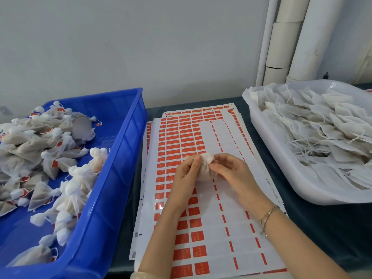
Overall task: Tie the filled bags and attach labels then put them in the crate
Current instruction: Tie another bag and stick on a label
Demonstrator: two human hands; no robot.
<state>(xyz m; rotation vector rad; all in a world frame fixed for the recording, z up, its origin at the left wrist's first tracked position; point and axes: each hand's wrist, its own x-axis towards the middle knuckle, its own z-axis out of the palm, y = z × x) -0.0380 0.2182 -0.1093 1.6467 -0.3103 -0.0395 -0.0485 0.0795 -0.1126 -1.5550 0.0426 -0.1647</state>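
A small white filled bag [205, 168] sits between my hands above the sheets of red labels [179, 141]. My left hand [184, 174] grips its left side and pinches the string at its neck. From the right, my right hand [227, 168] pinches the gathered neck with thumb and forefinger. The blue crate [122, 150] on the left holds several tied bags [50, 156] with red labels. Untied filled bags [322, 129] with loose strings are piled in a white tub [267, 141] on the right.
The label sheets lie stacked on a dark table top [314, 224] between crate and tub; many labels on the right part of the top sheet are gone. White pipes [291, 37] stand against the wall behind the tub.
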